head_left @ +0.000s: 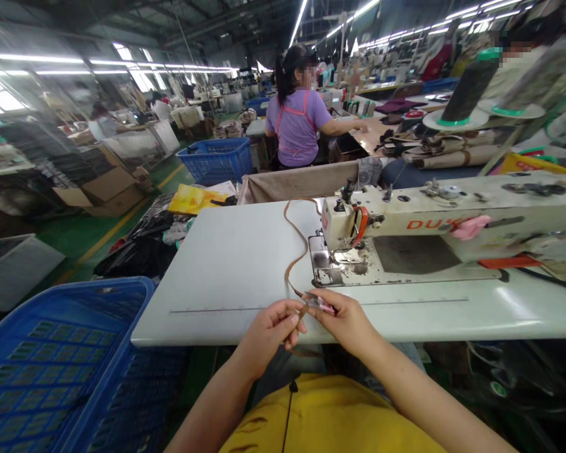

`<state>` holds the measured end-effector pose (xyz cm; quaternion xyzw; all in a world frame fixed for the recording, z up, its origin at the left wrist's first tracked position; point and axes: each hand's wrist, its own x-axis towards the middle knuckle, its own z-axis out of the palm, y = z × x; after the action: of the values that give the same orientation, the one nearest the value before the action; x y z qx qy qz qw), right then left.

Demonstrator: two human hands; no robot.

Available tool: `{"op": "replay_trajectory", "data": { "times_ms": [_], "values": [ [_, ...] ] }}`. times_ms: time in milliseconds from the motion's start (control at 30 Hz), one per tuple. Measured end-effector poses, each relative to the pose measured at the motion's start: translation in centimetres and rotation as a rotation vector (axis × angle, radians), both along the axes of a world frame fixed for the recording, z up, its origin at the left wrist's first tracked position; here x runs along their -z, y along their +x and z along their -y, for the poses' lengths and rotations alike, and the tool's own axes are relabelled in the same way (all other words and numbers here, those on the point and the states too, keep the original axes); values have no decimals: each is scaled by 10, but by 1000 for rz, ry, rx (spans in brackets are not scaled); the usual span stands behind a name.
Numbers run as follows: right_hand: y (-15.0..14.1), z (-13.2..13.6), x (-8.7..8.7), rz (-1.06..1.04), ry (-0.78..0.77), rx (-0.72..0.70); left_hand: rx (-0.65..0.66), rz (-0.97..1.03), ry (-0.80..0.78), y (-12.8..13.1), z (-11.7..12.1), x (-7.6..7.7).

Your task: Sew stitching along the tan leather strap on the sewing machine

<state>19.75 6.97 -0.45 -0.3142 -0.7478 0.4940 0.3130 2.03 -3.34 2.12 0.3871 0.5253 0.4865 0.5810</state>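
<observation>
1. A blue basket [61,371] sits left of the tabletop [226,264].
2. The left hand's [268,330] fingers are clenched beside the strap [295,245]; whether they grip it, I cannot tell.
3. The right hand's [344,324] fingers grasp a small pink piece [321,305].
4. The strap lies looped on the tabletop, running from the hands towards the sewing machine [344,220].

This is a big sewing factory: a cream industrial sewing machine [396,220] sits on a white tabletop [217,277], with blue plastic baskets [216,160], a dark thread cone [471,88] and many workstations under long tube lights [38,58].
</observation>
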Motion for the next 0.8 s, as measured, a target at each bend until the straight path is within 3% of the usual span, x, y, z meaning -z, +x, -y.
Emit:
{"op": "replay_trajectory", "data": {
  "times_ms": [233,500,733,800],
  "values": [
    [6,-5,5,29,-37,17,-114,-86,63,-3,5,5],
    [1,0,7,72,43,-12,-31,-109,151,-1,4,9],
    [7,-7,3,88,178,-11,-167,-484,153,-6,7,10],
    [8,-9,2,130,208,-21,-157,-508,130,-7,7,11]
  ]
}}
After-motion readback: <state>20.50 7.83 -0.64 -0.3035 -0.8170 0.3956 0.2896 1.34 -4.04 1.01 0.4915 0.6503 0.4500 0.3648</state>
